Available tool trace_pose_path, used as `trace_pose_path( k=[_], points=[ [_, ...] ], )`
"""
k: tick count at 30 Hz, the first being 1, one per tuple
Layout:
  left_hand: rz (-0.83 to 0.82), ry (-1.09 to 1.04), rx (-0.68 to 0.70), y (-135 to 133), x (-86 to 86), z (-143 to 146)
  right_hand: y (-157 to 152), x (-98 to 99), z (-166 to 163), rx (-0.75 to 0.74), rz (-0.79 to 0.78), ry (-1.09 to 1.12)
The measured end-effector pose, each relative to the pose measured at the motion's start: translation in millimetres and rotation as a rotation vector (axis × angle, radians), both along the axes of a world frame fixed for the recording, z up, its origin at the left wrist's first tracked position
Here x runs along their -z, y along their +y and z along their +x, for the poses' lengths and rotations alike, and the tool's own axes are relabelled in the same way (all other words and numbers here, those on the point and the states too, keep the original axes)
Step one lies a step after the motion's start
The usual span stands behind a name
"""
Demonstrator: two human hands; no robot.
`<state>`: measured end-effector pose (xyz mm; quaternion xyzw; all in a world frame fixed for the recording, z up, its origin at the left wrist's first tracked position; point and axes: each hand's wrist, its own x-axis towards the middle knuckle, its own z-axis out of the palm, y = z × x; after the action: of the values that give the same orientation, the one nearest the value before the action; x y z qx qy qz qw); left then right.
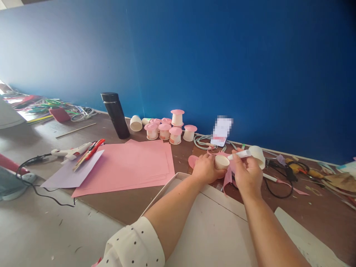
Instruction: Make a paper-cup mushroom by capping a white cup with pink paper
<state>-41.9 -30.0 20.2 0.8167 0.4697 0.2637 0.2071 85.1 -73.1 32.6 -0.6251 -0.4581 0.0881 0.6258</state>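
My left hand [205,168] is closed around a small white paper cup [222,162], its round end facing up towards me. In my right hand [248,172] is a white glue stick [239,154], its tip close to the cup's rim; whether it touches I cannot tell. A pink paper disc [193,161] lies just left of my left hand. Pink paper scraps [228,181] hang below the cup, between my hands. Behind my right hand another white paper cup [257,156] rests on its side.
Several cups with pink paper roofs [175,135] stand by the blue wall, near a black flask [115,115]. Pink sheets [133,163], a red cutter [96,149] and a glue gun [72,151] lie left. A phone [221,131] leans behind my hands. Cables [282,189] clutter the right.
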Motion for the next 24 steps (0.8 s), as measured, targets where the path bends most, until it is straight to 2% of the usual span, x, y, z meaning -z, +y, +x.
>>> trace_pose_path(
  k=[8, 15, 19, 24],
  points=[
    [-0.001, 0.023, -0.008, -1.0, -0.9, 0.0, -0.9, -0.4, 3.3, -0.04, -0.06, -0.079],
    [-0.021, -0.012, 0.003, -1.0, -1.6, -1.0, 0.6, 0.4, 4.3, -0.085, 0.067, 0.161],
    [-0.015, -0.016, 0.011, -1.4, -2.2, -1.0, 1.5, 1.7, 6.8, -0.075, 0.016, 0.071],
    [-0.001, -0.002, 0.001, -0.6, -1.0, -0.1, 0.3, 1.0, 3.3, -0.131, -0.037, 0.011]
  ],
)
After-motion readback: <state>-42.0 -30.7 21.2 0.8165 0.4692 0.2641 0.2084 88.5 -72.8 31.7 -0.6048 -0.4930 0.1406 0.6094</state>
